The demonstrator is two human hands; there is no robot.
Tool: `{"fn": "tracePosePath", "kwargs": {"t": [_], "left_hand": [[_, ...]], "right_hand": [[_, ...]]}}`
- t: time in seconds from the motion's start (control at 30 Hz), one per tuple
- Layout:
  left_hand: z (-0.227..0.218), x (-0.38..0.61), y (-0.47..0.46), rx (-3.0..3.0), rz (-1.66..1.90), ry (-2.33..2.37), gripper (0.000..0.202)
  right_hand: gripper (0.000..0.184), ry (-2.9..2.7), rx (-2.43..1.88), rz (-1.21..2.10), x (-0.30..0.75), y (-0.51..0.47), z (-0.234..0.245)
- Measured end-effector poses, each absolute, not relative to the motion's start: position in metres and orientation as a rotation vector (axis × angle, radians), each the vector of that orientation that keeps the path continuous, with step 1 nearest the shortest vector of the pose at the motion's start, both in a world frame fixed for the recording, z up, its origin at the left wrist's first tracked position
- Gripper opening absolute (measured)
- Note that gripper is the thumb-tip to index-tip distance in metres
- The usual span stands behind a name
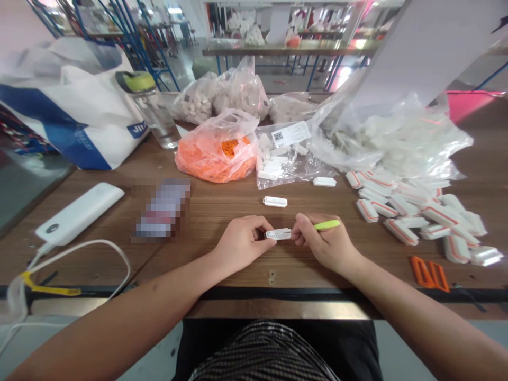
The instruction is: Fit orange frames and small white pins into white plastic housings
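Between the thumb and fingers of my left hand (243, 241) is a small white plastic part (278, 234) with rows of small dark marks on its upper face. My right hand (326, 241) is closed around a slim tool with a yellow-green handle (327, 225); its working end is at the right end of the part, too small to make out. Just beyond my hands lies a similar white piece (275, 201), and another white piece (324, 181) sits farther back. On the right is a pile of white pieces with orange edging (440, 209).
Two orange frames (429, 273) lie near the front edge at right. Bags of orange parts (216, 153) and white parts (273, 164) stand behind. A bottle (156, 114), power bank (81, 211) with cable, blurred phone-like object (162, 209) and large bag (71, 106) occupy the left.
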State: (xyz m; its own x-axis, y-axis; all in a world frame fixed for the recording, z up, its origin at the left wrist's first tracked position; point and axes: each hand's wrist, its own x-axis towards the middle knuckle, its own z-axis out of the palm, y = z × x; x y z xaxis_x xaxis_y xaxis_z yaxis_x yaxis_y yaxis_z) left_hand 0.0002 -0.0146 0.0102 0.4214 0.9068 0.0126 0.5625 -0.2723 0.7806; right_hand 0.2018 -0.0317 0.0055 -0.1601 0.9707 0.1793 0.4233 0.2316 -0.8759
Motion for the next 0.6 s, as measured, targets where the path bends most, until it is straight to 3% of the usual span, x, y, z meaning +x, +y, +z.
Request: {"fn": "tracePosePath", "kwargs": {"t": [0.6], "left_hand": [[0.0092, -0.0006, -0.0134, 1.954, 0.595, 1.252, 0.009]], "right_hand": [[0.045, -1.552, -1.347, 1.0, 0.2025, -0.0274, 0.0018]]}}
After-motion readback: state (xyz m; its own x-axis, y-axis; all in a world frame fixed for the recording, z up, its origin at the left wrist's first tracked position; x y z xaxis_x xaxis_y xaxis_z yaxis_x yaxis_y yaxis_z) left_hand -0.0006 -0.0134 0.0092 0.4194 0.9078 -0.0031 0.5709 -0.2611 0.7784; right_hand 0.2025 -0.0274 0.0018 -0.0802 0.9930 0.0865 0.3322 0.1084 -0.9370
